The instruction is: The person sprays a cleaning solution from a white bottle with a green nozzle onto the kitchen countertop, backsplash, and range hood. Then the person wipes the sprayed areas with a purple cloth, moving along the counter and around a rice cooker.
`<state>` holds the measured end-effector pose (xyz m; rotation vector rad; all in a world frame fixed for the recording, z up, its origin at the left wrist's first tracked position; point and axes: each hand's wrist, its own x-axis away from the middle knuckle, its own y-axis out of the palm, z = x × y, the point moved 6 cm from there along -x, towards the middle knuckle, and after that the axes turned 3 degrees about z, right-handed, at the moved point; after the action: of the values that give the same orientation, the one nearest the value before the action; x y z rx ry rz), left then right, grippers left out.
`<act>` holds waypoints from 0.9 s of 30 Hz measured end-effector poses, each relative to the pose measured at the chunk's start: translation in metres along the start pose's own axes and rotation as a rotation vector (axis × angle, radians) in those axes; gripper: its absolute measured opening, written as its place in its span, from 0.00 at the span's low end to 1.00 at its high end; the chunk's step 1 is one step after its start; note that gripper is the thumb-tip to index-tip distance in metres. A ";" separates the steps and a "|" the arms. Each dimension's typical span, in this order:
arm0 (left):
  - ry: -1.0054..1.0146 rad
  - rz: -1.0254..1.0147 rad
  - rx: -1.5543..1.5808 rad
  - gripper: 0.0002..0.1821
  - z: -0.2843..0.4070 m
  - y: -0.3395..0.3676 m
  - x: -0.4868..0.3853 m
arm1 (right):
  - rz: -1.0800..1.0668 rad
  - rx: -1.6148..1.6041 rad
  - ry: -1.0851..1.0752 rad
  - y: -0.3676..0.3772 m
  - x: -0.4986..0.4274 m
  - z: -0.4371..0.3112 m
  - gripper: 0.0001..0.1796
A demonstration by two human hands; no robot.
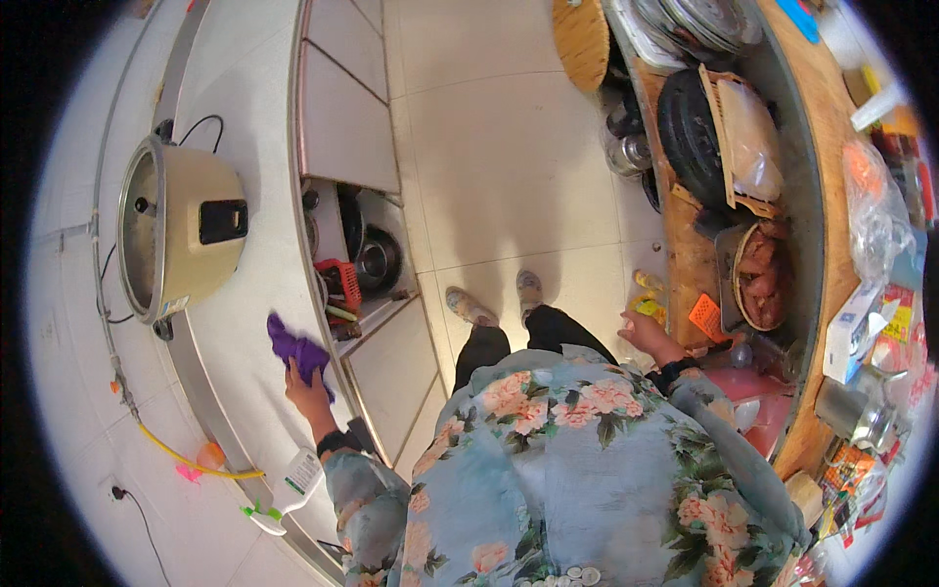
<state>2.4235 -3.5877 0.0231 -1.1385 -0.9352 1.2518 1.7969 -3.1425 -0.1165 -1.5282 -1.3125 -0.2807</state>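
My left hand (308, 396) holds a purple cloth (299, 352) against the white countertop (242, 323), near its front edge. A beige rice cooker (198, 227) with a glass lid stands farther along the same counter. Close to my left forearm, a white spray bottle (301, 473) with a green and white trigger head lies or leans on the counter; which one I cannot tell. On the other side, my right hand (647, 336) hangs beside the wooden shelf unit with its fingers partly curled, near a yellow-labelled bottle (649, 308). Whether that hand holds anything is not clear.
Below the counter an open cabinet holds metal pans (378, 260) and a red plastic basket (345, 285). The wooden shelf (678, 257) holds stacked trays, a black round pan (686, 139) and a basket of reddish-brown items (763, 275). A yellow hose (183, 458) runs by the wall.
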 end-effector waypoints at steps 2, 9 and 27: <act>-0.090 -0.031 -0.015 0.36 0.018 0.003 -0.019 | 0.001 0.011 -0.031 0.002 0.001 -0.005 0.30; -0.187 -0.050 -0.220 0.36 0.055 0.005 -0.064 | 0.024 0.164 -0.092 -0.009 -0.030 -0.039 0.31; -0.425 0.001 -0.140 0.40 -0.007 -0.048 0.221 | -0.043 0.090 -0.164 -0.001 -0.078 -0.061 0.31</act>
<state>2.4664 -3.3677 0.0548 -0.9951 -1.3544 1.4788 1.7935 -3.2367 -0.1476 -1.4735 -1.4679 -0.1236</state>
